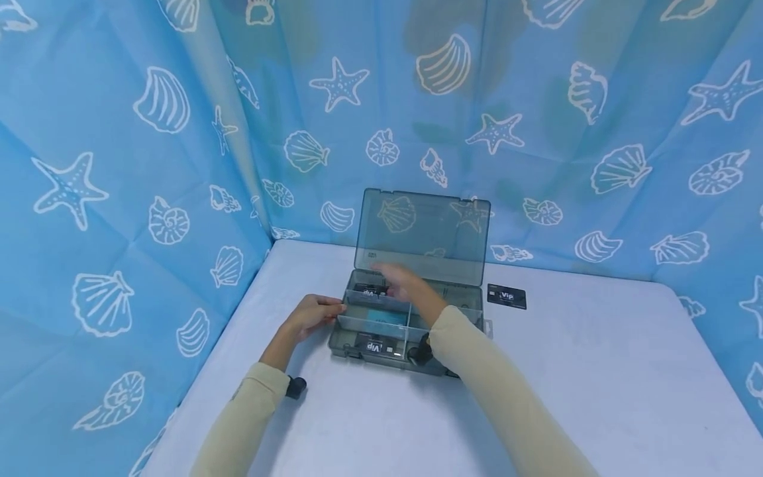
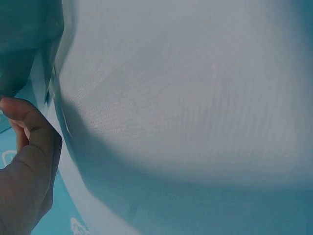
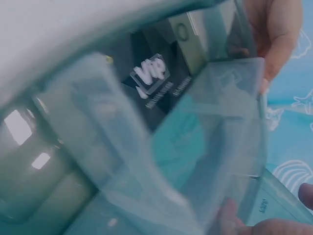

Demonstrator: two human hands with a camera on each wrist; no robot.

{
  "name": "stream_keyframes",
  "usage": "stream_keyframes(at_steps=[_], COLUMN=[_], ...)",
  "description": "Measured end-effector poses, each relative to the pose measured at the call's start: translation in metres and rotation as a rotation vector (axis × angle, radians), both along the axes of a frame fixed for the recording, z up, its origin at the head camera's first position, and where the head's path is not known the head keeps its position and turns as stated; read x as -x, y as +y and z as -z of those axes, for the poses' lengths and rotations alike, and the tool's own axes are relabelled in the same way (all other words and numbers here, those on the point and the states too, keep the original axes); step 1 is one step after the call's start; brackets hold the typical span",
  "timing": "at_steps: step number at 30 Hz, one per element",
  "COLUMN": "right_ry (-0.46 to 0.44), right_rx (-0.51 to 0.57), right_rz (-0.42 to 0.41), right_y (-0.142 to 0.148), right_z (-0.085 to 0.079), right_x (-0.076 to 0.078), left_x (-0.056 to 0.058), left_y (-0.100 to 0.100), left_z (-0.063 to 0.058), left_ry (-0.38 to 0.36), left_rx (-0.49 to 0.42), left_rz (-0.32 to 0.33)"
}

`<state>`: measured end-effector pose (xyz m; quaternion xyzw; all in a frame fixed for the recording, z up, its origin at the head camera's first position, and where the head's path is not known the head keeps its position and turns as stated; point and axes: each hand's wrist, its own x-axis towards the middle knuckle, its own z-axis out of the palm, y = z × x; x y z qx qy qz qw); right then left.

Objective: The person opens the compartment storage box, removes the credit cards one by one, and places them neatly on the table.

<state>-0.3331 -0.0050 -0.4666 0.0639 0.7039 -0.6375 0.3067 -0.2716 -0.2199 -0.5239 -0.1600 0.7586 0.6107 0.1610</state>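
Observation:
A smoky, see-through compartment box [image 1: 342, 341] lies on the white tabletop with its lid [image 1: 423, 232] raised. My left hand [image 1: 312, 313] grips the box's left side wall, thumb and fingers at its edge. Over the back-left compartment is my right hand [image 1: 401, 278], its thumb and fingers spread apart. One fingertip is low in that compartment, by the right end of a black card [image 1: 367, 291] there. A teal card [image 1: 384, 318] lies in the middle-left compartment. Another black card [image 1: 377, 345], marked "Vip", lies in the front-left one; the right wrist view also shows this card [image 3: 151, 78].
Right of the box, a black "Vip" card [image 1: 507, 296] lies on the white-covered table [image 1: 596, 371]. Clear dividers [image 1: 372, 324] split the box. Behind the table and along its left hangs a blue curtain [image 1: 369, 119] with shells and starfish.

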Motion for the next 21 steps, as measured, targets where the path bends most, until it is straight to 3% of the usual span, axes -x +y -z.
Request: stream_keyframes(at_steps=[3, 9, 15, 21], right_ry=[0.082, 0.414, 0.556, 0.753], right_rx=[-0.091, -0.424, -0.373, -0.509], right_rz=[0.018, -0.061, 0.038, -0.071], right_y=[0.001, 0.003, 0.003, 0.000], right_z=[0.007, 0.024, 0.025, 0.026], right_x=[0.000, -0.002, -0.007, -0.004], left_x=[0.002, 0.004, 0.001, 0.001], left_y=[0.001, 0.001, 0.002, 0.002], left_z=[0.000, 0.000, -0.001, -0.002], left_ry=[-0.001, -0.009, -0.004, 0.003], left_rx=[-0.008, 0.008, 0.011, 0.008], left_rz=[0.001, -0.003, -0.008, -0.011])
